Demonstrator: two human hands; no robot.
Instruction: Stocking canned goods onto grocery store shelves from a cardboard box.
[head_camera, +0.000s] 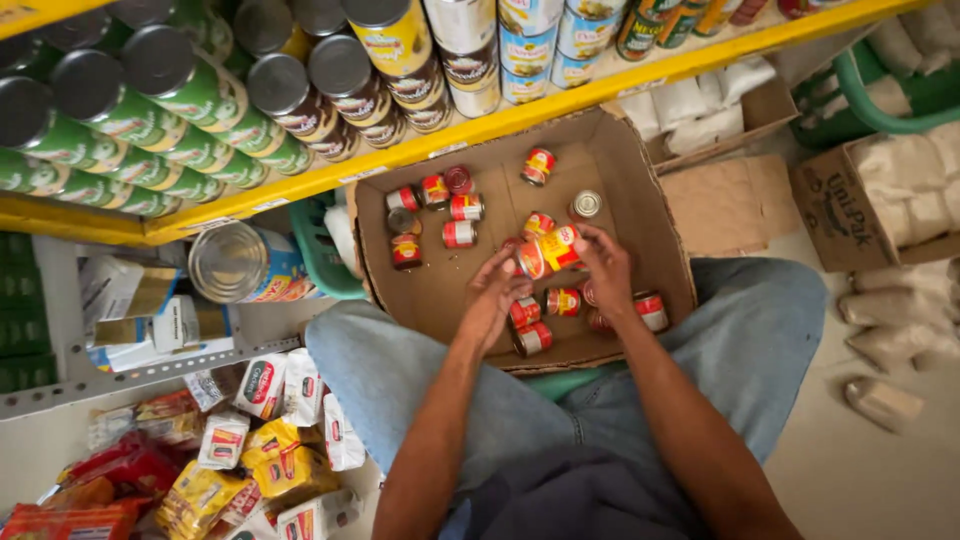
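Two hands work over a wide cardboard box (610, 160) balanced on the person's knees, below a yellow shelf (560, 105) packed with larger tins. The box is the largest risk: I judge that a shifted knee could tip it and spill the loose small cans (440, 205) towards the packets (270, 440) on the floor. The right hand (606, 268) grips a small red-and-yellow can (560, 246) above the box's middle; the left hand (497, 297) closes round a second can (530, 260) touching it. Gripped so close, either could slip.
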